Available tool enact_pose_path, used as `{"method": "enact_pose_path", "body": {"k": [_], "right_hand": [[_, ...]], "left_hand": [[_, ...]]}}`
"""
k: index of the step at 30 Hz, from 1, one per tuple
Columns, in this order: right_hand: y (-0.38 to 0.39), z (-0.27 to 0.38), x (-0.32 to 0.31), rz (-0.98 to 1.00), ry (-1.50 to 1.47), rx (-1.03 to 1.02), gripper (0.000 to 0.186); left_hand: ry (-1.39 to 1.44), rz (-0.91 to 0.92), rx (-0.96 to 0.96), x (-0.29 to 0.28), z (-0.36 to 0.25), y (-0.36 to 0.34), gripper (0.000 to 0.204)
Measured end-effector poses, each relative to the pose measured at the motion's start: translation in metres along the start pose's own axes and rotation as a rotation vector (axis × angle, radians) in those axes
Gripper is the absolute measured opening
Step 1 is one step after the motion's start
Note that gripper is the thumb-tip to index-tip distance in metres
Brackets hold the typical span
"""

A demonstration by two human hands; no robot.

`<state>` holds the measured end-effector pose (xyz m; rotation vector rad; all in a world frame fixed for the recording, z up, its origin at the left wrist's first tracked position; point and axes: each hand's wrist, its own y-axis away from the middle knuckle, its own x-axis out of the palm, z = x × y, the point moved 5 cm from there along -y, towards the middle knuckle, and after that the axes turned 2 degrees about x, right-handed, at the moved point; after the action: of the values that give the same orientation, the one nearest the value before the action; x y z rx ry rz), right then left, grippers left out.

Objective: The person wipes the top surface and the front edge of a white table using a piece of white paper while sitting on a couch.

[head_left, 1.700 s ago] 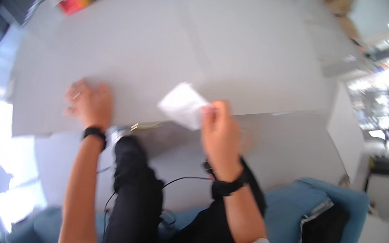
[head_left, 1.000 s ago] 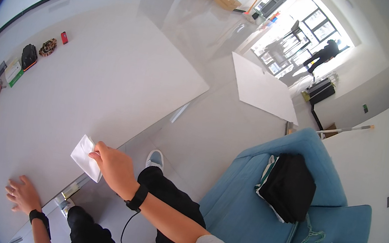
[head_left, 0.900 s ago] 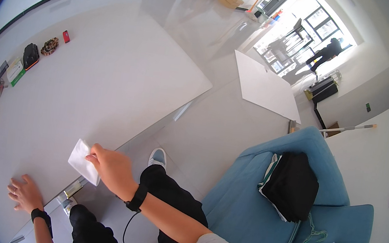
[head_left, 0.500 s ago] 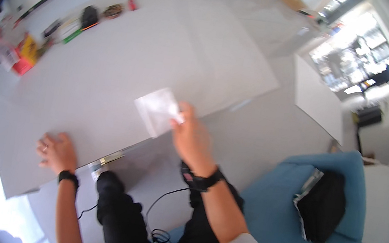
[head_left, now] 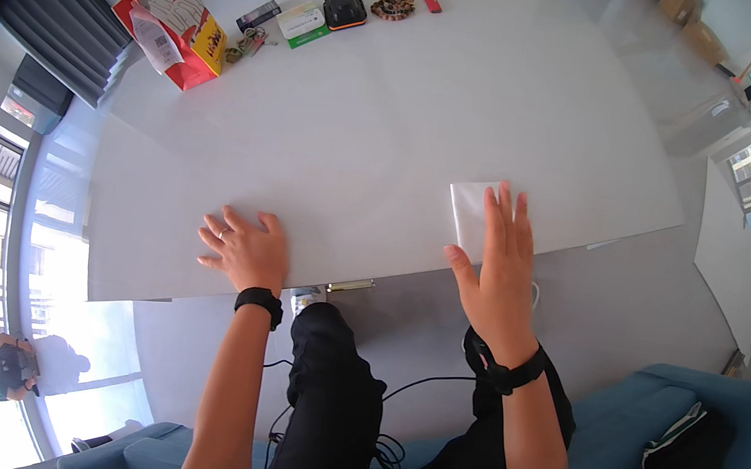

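Observation:
A white folded square (head_left: 467,211), apparently a tissue or thin paper, lies near the front edge of the white table (head_left: 350,143). My right hand (head_left: 502,287) is over the square's right part with its fingers stretched out, hiding some of it; no grip on it shows. Off to the left, my left hand (head_left: 254,253) rests on the tabletop near the front edge, its fingers spread and nothing in it. A ring shows on one of its fingers.
Along the far side stand a red and yellow paper bag (head_left: 182,31), a white and green box (head_left: 303,24), a black case (head_left: 344,9), a beaded coil (head_left: 393,6) and a small red object (head_left: 432,1). A blue sofa (head_left: 611,415) is behind me at the right.
My right hand, earlier pinching the white square at the table's edge, has released it and now lies open over it. My left hand stays on the table; the view has shifted.

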<state>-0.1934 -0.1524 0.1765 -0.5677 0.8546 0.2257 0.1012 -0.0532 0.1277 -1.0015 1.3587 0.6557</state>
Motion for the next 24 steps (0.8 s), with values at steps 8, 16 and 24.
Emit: {"method": "enact_pose_path", "body": {"k": [8, 16, 24], "right_hand": [[-0.005, 0.009, 0.022, -0.032, 0.199, -0.01, 0.071], [-0.006, -0.001, 0.032, 0.01, 0.274, 0.048, 0.072], [-0.014, -0.012, 0.047, 0.246, 0.309, -0.05, 0.071]], "left_hand": [[0.002, -0.002, -0.001, 0.0, -0.004, 0.004, 0.061], [0.026, 0.052, 0.003, 0.0, -0.006, 0.002, 0.061], [0.043, 0.051, 0.026, -0.002, -0.01, 0.002, 0.061]]}}
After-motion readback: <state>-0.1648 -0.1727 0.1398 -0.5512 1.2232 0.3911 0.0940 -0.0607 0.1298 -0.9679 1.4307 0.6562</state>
